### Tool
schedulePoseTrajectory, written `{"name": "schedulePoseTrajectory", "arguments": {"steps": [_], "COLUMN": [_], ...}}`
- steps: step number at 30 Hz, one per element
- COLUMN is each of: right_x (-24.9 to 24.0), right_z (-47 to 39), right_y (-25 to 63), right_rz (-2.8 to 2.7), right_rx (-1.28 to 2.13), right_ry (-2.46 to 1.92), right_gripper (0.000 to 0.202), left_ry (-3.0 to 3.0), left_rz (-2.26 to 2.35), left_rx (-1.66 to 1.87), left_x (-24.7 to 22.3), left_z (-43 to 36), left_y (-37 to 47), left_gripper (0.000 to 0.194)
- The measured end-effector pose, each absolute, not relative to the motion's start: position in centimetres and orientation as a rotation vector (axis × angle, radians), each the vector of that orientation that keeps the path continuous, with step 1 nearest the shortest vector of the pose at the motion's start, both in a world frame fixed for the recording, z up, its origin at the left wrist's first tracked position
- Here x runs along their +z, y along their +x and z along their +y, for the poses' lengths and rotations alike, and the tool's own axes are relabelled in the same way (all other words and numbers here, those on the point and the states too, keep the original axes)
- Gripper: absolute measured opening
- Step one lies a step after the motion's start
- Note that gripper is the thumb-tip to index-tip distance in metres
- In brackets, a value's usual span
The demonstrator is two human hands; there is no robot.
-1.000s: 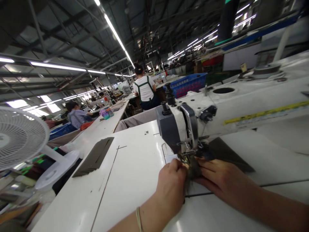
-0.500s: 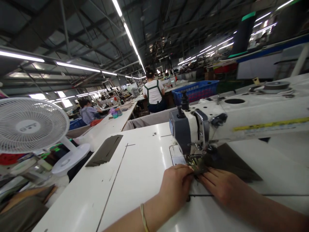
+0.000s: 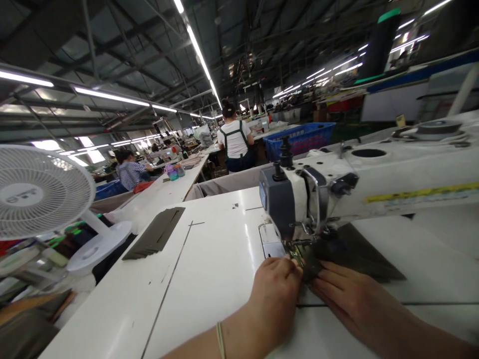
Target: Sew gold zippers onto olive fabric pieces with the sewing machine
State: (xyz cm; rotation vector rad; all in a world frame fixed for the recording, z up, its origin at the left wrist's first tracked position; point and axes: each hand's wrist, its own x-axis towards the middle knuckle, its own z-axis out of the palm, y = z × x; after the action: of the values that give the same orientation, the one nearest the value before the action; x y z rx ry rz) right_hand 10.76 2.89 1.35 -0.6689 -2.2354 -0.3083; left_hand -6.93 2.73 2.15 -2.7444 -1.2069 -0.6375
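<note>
A white sewing machine (image 3: 374, 179) stands on a white worktable (image 3: 209, 269). A dark olive fabric piece (image 3: 355, 254) lies under its presser foot (image 3: 297, 247) and stretches to the right. My left hand (image 3: 277, 289) pinches the near edge of the fabric just in front of the foot. My right hand (image 3: 348, 296) lies flat on the fabric right beside it, fingers pointing at the needle. The two hands almost touch.
A stack of dark olive cut pieces (image 3: 155, 233) lies at the table's left edge. A white fan (image 3: 41, 192) stands to the left. Farther back are a blue crate (image 3: 299, 139), a standing person (image 3: 234, 142) and a seated person (image 3: 129, 172) at long tables.
The view has shifted slightly right and steadied. Both hands have stayed at the presser foot, with the left hand edging forward a little on the fabric.
</note>
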Motion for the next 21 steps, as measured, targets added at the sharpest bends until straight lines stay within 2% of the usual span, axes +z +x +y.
{"name": "schedulePoseTrajectory", "arguments": {"steps": [9, 17, 21], "right_x": [0.7, 2.4, 0.9], "right_z": [3.5, 3.3, 4.7], "right_y": [11.0, 11.2, 11.2], "right_rz": [-2.265, -2.101, -2.168], "right_rx": [-0.321, -0.629, -0.608], "right_ry": [-0.773, -0.750, -0.773], "right_gripper": [0.034, 0.031, 0.040], "left_ry": [-2.775, -2.730, -2.621], "left_rz": [-1.222, -1.165, -1.166], "left_rx": [-0.620, -0.662, -0.767], "left_x": [2.3, 2.1, 2.2], "left_z": [3.6, 3.8, 3.1], "left_y": [-7.2, -7.7, -7.8], "left_gripper": [0.010, 0.010, 0.010]}}
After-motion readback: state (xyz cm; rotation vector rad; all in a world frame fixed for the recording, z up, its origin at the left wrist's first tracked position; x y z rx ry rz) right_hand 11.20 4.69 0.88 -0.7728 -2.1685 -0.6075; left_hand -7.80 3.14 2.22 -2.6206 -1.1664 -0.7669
